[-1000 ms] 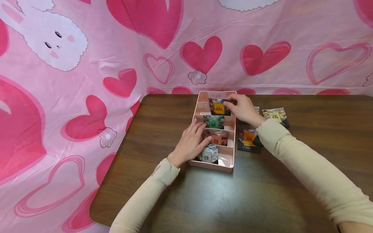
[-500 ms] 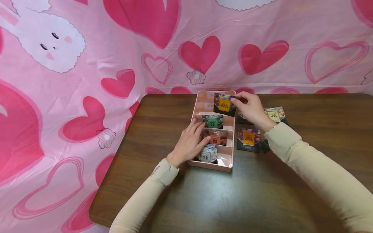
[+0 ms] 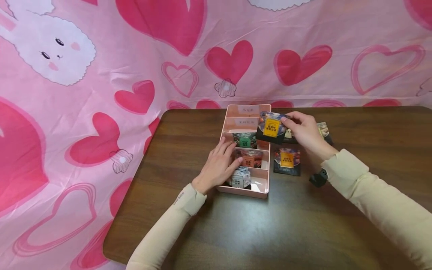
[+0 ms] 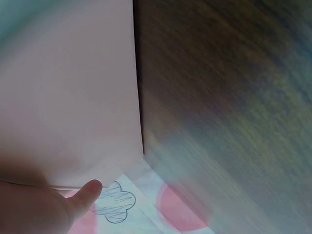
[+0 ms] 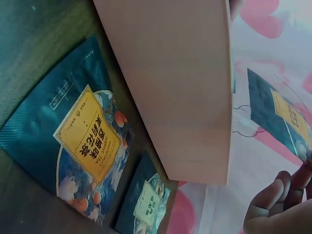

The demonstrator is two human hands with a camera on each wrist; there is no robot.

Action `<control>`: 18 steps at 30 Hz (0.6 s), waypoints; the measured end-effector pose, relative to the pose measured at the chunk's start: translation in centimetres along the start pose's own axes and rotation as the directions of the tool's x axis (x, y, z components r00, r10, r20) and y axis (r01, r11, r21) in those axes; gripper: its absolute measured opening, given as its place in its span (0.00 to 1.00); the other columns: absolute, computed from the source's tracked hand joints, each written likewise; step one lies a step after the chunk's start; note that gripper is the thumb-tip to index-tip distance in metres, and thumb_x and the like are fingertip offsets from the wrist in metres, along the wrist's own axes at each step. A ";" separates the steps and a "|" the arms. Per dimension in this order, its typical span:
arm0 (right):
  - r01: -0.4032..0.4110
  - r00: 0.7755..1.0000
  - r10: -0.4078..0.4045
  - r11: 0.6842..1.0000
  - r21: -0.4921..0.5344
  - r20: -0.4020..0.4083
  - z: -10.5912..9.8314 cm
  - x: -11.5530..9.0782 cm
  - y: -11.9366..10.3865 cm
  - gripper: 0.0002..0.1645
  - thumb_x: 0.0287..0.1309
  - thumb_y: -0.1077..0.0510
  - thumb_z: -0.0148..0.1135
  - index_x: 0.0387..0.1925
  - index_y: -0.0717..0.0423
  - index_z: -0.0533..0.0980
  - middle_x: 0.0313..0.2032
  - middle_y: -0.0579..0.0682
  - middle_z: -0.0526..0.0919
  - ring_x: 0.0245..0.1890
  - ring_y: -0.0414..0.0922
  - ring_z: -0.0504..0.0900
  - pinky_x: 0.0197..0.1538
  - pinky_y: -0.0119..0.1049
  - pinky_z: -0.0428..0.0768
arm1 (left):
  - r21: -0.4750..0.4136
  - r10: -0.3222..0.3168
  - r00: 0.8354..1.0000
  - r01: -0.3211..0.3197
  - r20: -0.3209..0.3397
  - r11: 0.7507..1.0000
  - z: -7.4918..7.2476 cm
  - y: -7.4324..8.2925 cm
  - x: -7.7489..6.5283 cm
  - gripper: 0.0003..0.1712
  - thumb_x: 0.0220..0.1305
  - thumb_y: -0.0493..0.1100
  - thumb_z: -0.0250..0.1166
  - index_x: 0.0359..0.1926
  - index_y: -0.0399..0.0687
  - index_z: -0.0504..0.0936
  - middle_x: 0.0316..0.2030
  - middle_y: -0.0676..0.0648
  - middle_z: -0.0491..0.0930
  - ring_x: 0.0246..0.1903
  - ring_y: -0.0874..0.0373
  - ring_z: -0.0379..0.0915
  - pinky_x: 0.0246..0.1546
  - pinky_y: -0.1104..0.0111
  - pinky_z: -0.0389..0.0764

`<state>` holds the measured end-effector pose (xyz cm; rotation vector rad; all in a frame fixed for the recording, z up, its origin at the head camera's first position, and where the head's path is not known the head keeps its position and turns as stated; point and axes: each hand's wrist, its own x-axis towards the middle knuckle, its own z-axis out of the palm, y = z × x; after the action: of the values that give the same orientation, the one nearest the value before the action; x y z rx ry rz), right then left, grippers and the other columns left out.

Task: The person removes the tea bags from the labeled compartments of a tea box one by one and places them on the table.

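My right hand [image 3: 307, 133] pinches a dark tea sachet with a yellow label [image 3: 271, 127] by its upper right corner. It hangs over the right rim of a pink compartment tray [image 3: 243, 192], clear of it in the right wrist view. My left hand [image 3: 216, 165] rests with extended fingers across the tray's left rim. Inside the tray, a green-labelled sachet [image 3: 245, 140], a red-labelled sachet [image 3: 249, 159] and a white sachet [image 3: 241, 178] lie in separate compartments. The two farthest compartments show paper labels and no sachets.
On the wooden table [image 3: 256, 232] right of the tray lies another yellow-labelled sachet [image 5: 87, 136]. Behind it a pale-labelled sachet [image 5: 146, 202] is partly covered, and one more sachet [image 3: 323, 129] shows past my right hand. A pink heart-patterned cloth [image 3: 189, 33] hangs behind the table.
My right hand has lifted the yellow-labelled sachet out of the tray's second-farthest compartment and moved it right, toward me. The left hand stays on the tray.
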<state>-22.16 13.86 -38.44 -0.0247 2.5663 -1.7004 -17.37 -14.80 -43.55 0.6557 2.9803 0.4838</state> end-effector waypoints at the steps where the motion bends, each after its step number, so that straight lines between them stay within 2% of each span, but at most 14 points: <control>1: 0.001 1.000 -0.001 1.000 0.008 0.005 -0.2 -0.1 0.0 0.30 0.67 0.40 0.52 0.54 0.60 0.73 0.35 0.39 0.75 0.36 0.42 0.71 0.35 0.27 0.71 | -0.001 0.000 1.000 0.000 -0.001 1.000 0.0 0.0 0.0 0.39 0.71 0.66 0.43 0.71 0.47 0.61 0.70 0.46 0.62 0.77 0.52 0.36 0.70 0.47 0.57; 4: 0.009 1.000 -0.009 1.000 0.015 0.029 -1.0 -0.6 0.2 0.29 0.67 0.41 0.52 0.54 0.61 0.72 0.35 0.36 0.76 0.37 0.41 0.72 0.36 0.24 0.73 | -0.002 0.000 1.000 0.000 -0.004 1.000 0.0 0.0 0.0 0.39 0.70 0.67 0.43 0.71 0.47 0.61 0.70 0.46 0.62 0.77 0.52 0.36 0.70 0.47 0.57; 11: 0.003 0.998 0.003 0.995 -0.105 0.057 -3.0 -2.1 1.7 0.29 0.68 0.40 0.50 0.52 0.62 0.74 0.33 0.34 0.77 0.34 0.37 0.74 0.34 0.27 0.75 | -0.008 0.007 1.000 -0.007 -0.005 1.000 0.0 0.0 0.0 0.39 0.70 0.66 0.43 0.71 0.47 0.61 0.70 0.46 0.62 0.77 0.52 0.36 0.70 0.47 0.56; 14: -0.016 0.998 0.021 0.997 -0.074 0.067 -3.9 -2.5 2.5 0.31 0.68 0.40 0.51 0.53 0.64 0.72 0.33 0.31 0.76 0.33 0.33 0.74 0.36 0.26 0.77 | -0.011 0.007 1.000 -0.007 -0.011 1.000 0.0 -0.1 -0.1 0.39 0.70 0.66 0.43 0.71 0.47 0.61 0.70 0.46 0.61 0.77 0.52 0.36 0.70 0.47 0.56; 18: 0.001 0.998 0.003 0.998 -0.056 0.069 -5.1 -2.8 3.6 0.28 0.69 0.45 0.51 0.50 0.69 0.72 0.32 0.28 0.75 0.31 0.27 0.74 0.34 0.23 0.78 | -0.018 0.009 1.000 -0.009 -0.014 1.000 0.1 -0.1 0.0 0.38 0.70 0.66 0.44 0.71 0.47 0.61 0.70 0.46 0.62 0.77 0.53 0.36 0.70 0.47 0.56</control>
<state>-19.56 20.06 -39.65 -0.0832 2.5627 -1.5969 -17.36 -14.90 -43.66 0.6673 2.9834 0.5174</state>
